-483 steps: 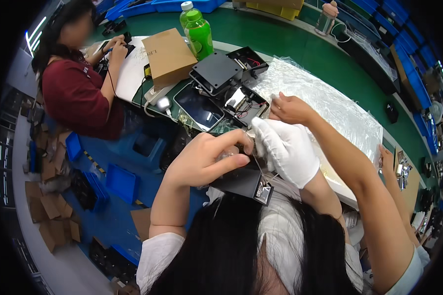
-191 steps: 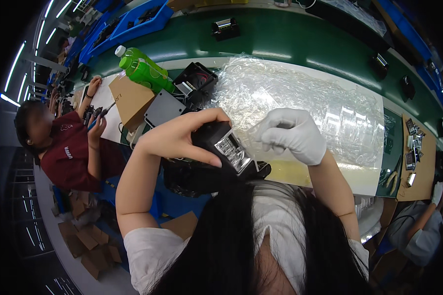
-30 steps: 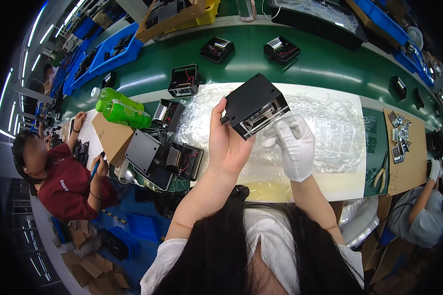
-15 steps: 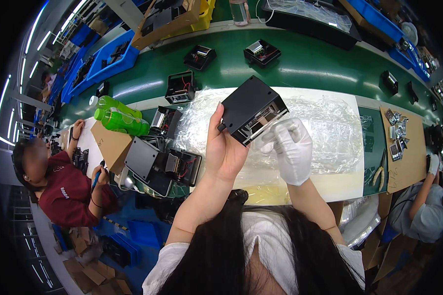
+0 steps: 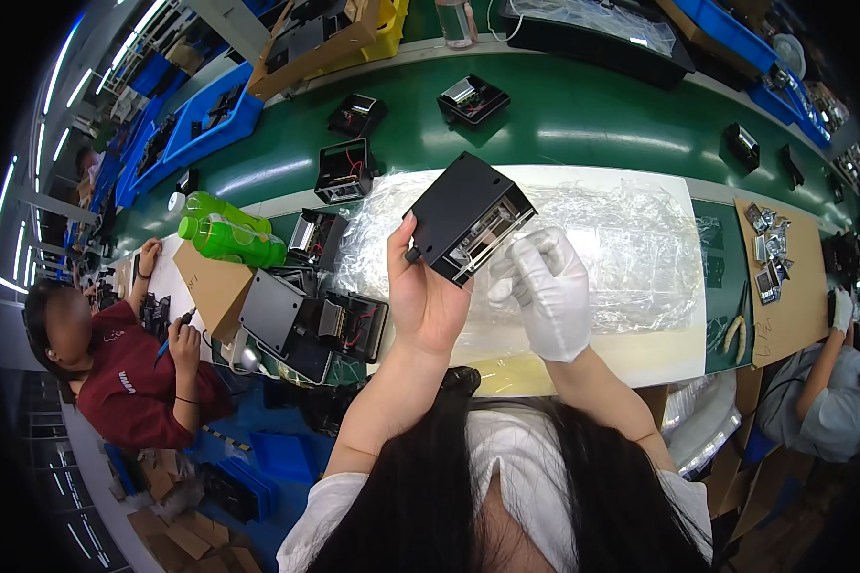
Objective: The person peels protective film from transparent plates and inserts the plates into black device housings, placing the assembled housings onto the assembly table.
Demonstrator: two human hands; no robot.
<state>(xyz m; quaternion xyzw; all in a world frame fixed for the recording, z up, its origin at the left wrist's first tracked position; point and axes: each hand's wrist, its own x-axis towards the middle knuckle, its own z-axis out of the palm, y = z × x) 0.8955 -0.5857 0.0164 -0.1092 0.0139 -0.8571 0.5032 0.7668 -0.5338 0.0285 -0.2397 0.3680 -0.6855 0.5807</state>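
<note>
My bare left hand holds a black box-shaped device casing from below and the left, tilted above the work surface. Its open side, with metal parts and a light strip inside, faces my right hand. In a white glove, my right hand is just beside that opening with its fingers curled together. Whatever those fingertips may pinch is too small to make out. Under both hands lies clear plastic film on a white board.
Open black casings with red wires crowd the left, near green bottles and a cardboard piece. More units sit on the green belt. At right are pliers and metal parts on cardboard. Co-workers sit on both sides.
The casing and both my hands have shifted slightly left. Units on the green belt have also moved left. My right fingers remain curled by the opening.
</note>
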